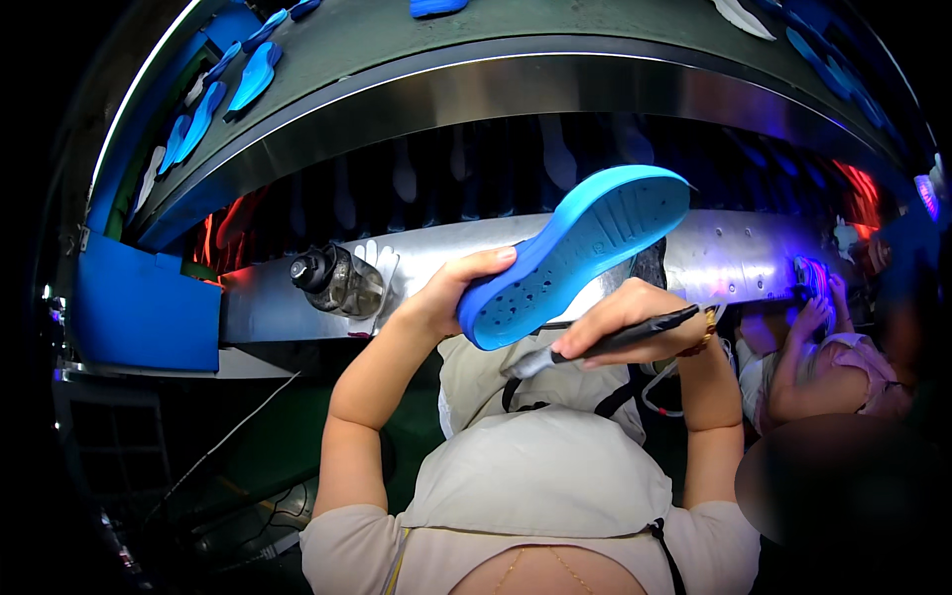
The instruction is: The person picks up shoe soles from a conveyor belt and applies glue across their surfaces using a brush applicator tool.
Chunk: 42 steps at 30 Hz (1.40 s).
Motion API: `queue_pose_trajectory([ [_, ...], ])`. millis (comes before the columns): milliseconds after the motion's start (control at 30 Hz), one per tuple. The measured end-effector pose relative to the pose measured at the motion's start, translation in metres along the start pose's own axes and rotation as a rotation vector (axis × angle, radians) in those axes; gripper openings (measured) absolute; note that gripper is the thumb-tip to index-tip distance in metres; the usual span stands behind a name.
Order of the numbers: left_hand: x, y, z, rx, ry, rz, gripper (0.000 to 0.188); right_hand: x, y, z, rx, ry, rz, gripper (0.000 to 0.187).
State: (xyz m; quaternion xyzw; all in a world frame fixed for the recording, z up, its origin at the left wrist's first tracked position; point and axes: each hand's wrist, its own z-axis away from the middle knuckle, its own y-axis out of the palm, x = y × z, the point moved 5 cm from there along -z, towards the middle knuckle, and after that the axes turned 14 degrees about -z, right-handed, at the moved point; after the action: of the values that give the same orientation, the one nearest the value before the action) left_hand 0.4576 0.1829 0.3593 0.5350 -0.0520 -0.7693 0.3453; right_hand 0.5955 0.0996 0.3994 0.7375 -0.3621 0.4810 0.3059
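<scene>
Head view. Landmark: the silver metal ledge [734, 253] across the workspace. Blue shoe sole [575, 268] held up in front of the ledge's middle, tilted, one end toward the wearer, the other reaching up past the ledge's far edge. Its face shows small holes at the near end and ribbed grooves toward the far end. Left hand [451, 288] closed on the sole's near end, thumb over the rim; hand at the ledge's near side, left of middle. Right hand [645, 327] just off the ledge's near edge, fingers wrapped round a black-handled tool [620, 339], its pale tip pointing left, below the sole; contact between tip and sole not seen. Exact kind of tool unclear.

On the ledge's left part: dark bottle with black cap [352, 283], white glove [382, 263] just beside it. Beyond and above the ledge: green belt [555, 20], more blue soles [256, 77] along its left side. At the ledge's right end, near side: a co-worker [833, 372], hands raised to a purple-lit item [813, 283].
</scene>
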Motion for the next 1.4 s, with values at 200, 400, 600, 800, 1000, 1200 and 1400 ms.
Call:
queue_pose_trajectory([
  [200,0.006,-0.003,0.001,0.081,-0.226,-0.008,0.062,0.015,-0.012,-0.006,0.07,0.003,0.025,0.023],
  [400,-0.002,0.003,0.009,0.136,-0.136,-0.149,0.063,0.043,-0.019,-0.006,0.22,0.1,0.162,0.02],
  [600,-0.008,-0.006,0.02,0.043,-0.099,-0.263,0.064,0.024,-0.019,0.009,0.101,0.115,0.143,0.023],
  [800,-0.007,-0.027,0.029,-0.089,-0.046,-0.132,0.062,0.011,-0.042,0.014,-0.141,0.031,0.133,0.024],
  [1000,-0.015,-0.016,0.025,0.075,0.064,0.2,0.06,0.02,-0.024,0.025,-0.103,0.095,0.173,0.021],
  [1200,0.05,-0.016,-0.048,0.06,0.32,0.503,0.085,-0.023,-0.04,0.024,-0.532,0.129,0.085,0.015],
  [1400,0.067,-0.019,-0.063,-0.107,0.248,0.532,0.09,-0.038,-0.009,0.016,-0.488,0.009,0.47,0.013],
])
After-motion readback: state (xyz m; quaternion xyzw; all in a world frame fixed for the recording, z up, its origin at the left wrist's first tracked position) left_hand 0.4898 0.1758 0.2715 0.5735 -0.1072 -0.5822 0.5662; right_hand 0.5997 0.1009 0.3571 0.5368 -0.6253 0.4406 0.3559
